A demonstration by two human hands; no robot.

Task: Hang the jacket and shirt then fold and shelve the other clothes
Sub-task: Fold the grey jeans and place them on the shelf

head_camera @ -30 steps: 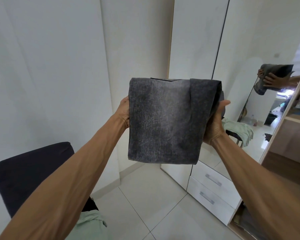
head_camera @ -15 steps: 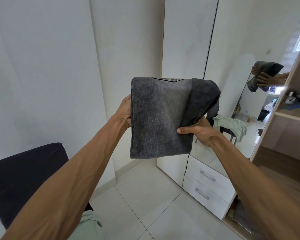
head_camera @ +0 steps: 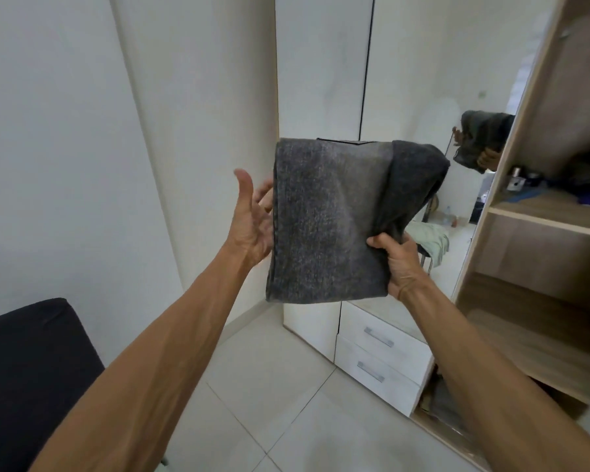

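Folded dark grey garment point(head_camera: 327, 219), a thick rectangular bundle held upright in the air at chest height in front of the white wardrobe point(head_camera: 321, 80), touching no shelf or other surface. The right hand point(head_camera: 397, 264) grips the bundle's lower right corner, fingers curled round the cloth and thumb pressed on the near face, where the outer layer bunches into a rounded fold. The left hand point(head_camera: 252, 219) stands at the bundle's left edge with its palm turned toward the cloth, thumb raised and clear, fingers loosely spread (their tips pass behind the edge, so contact there cannot be judged). Below the garment are two white drawers point(head_camera: 378, 356) with metal handles. To the right, a mirror panel point(head_camera: 457, 97) reflects the bundle, the hands and a pale green cloth point(head_camera: 430, 238). Further right stand open wooden shelves point(head_camera: 545, 216), the upper one bearing small items. A dark seat point(head_camera: 28, 362) occupies the lower left on the pale tiled floor point(head_camera: 286, 403).
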